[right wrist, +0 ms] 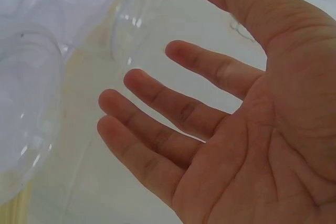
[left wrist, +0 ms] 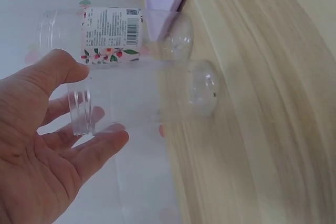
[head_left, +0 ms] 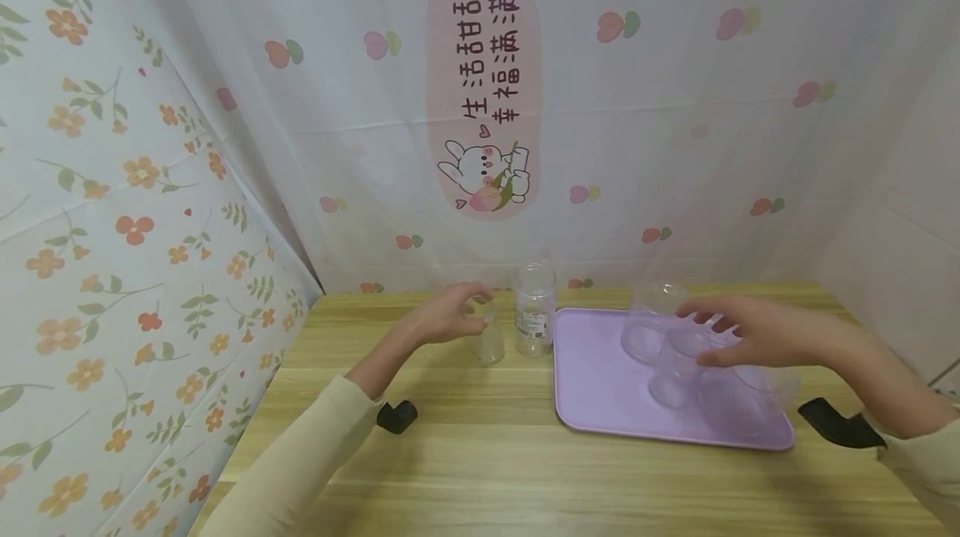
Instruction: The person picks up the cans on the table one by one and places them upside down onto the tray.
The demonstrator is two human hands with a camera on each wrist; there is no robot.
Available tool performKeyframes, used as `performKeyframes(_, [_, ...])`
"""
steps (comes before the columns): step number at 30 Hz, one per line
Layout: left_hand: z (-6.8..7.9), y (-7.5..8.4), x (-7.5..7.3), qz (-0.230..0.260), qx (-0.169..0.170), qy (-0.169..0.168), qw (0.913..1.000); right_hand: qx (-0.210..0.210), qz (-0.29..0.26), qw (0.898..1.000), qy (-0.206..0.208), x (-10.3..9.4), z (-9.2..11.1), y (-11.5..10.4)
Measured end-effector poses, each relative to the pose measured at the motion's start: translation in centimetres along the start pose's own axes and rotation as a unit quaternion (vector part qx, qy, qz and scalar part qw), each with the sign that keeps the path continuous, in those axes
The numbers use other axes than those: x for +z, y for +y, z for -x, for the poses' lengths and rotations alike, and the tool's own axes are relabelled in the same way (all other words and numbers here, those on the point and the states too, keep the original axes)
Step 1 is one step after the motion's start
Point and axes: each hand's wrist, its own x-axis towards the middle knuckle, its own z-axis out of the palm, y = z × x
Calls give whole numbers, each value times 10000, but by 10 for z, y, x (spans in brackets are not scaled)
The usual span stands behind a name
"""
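Observation:
My left hand [head_left: 453,313] has its thumb and fingers loosely curled round the neck of a small clear plastic jar [head_left: 490,343], which stands upright on the table. In the left wrist view, some fingers show through the clear wall of this jar [left wrist: 136,95]. A taller clear jar with a printed label [head_left: 533,324] stands just right of it. Over the purple tray [head_left: 592,387] hovers my right hand [head_left: 772,333], fingers spread and slightly bent, holding nothing. Beneath and beside it are several clear plastic containers, among them a tall one [head_left: 647,324] and a small cup [head_left: 670,387].
The wooden table [head_left: 480,470] meets a patterned curtain [head_left: 337,145] at its back edge, and a floral cloth [head_left: 135,270] hangs along the left. In the right wrist view, a large clear round container [right wrist: 31,114] sits left of the fingers.

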Motion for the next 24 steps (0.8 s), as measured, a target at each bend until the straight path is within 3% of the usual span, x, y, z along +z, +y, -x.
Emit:
performKeyframes(8, [21, -13, 0, 551, -32, 413, 9976, -334, -116, 9974, 635, -3, 14, 8])
performKeyframes(16, [38, -23, 7, 1030, 84, 794, 9915, -669, -497, 9883, 1280, 1, 19, 15])
performKeyframes(24, [47, -38, 13, 1679, 257, 1145, 9788, -888, -785, 9791, 1655, 1, 19, 12])
